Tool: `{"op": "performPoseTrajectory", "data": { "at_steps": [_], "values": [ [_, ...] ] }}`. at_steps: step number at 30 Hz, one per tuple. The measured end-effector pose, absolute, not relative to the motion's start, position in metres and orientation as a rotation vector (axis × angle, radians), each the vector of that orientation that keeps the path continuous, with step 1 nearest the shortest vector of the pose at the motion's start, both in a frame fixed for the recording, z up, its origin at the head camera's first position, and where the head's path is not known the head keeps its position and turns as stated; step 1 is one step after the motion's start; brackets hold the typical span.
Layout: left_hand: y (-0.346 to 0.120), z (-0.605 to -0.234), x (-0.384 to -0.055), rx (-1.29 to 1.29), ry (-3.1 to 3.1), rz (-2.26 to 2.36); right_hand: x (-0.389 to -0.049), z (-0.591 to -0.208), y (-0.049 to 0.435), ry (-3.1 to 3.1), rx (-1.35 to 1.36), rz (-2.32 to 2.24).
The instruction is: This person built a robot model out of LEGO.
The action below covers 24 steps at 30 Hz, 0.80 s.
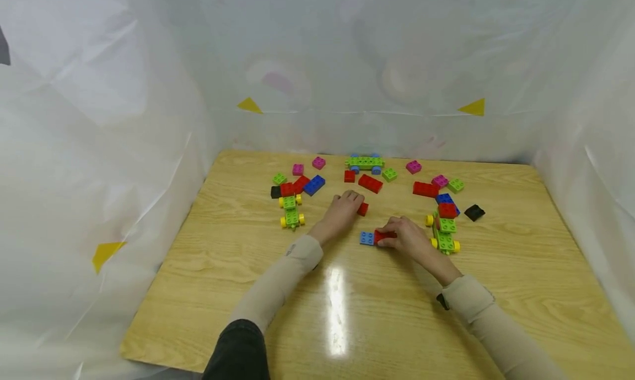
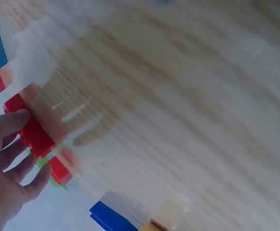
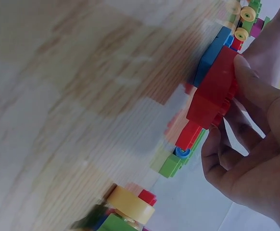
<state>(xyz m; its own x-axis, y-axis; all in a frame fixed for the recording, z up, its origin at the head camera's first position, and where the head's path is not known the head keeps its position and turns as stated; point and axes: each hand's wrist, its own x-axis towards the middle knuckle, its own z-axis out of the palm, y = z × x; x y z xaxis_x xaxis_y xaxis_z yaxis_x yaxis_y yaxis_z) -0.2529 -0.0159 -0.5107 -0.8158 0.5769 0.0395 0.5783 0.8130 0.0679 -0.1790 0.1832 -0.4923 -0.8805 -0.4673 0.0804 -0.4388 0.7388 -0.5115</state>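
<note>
Near the middle of the table, my left hand [image 1: 343, 208] holds a red toy building brick [image 1: 363, 209] by its left end. The left wrist view shows the thumb on one side of this red brick [image 2: 34, 130] and the fingers beyond it. To the right and nearer, my right hand [image 1: 408, 236] pinches another red brick [image 1: 379, 236] between thumb and fingers, hiding part of it. Against that brick's left end is a blue brick [image 1: 367, 238]; I cannot tell whether they are joined. The right wrist view also shows the pinched red brick [image 3: 212, 91] beside the blue one [image 3: 211, 57].
Green wheeled builds stand left [image 1: 291, 214], right [image 1: 445, 234] and at the back [image 1: 364, 162]. Loose bricks lie around them, including a long red brick [image 1: 370, 183], a dark blue brick [image 1: 315, 185] and a black piece [image 1: 474, 213]. White sheeting [image 1: 347, 82] surrounds the wooden table [image 1: 208, 292].
</note>
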Motion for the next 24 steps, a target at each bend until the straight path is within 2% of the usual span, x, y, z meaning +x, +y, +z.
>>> {"op": "performPoseTrajectory", "data": {
  "at_steps": [5, 16, 24],
  "values": [
    [-0.022, -0.509, -0.25, -0.965, -3.004, -0.205, -0.181, -0.493, 0.184, 2.888, -0.753, -0.835],
    [-0.035, -0.501, -0.221, -1.094, -2.979, -0.908, -0.181, -0.492, 0.183, 2.887, -0.76, -0.809],
    [-0.036, -0.503, -0.212, -1.157, -2.961, -0.97, -0.181, -0.497, 0.186, 2.887, -0.793, -0.853]
  ]
}}
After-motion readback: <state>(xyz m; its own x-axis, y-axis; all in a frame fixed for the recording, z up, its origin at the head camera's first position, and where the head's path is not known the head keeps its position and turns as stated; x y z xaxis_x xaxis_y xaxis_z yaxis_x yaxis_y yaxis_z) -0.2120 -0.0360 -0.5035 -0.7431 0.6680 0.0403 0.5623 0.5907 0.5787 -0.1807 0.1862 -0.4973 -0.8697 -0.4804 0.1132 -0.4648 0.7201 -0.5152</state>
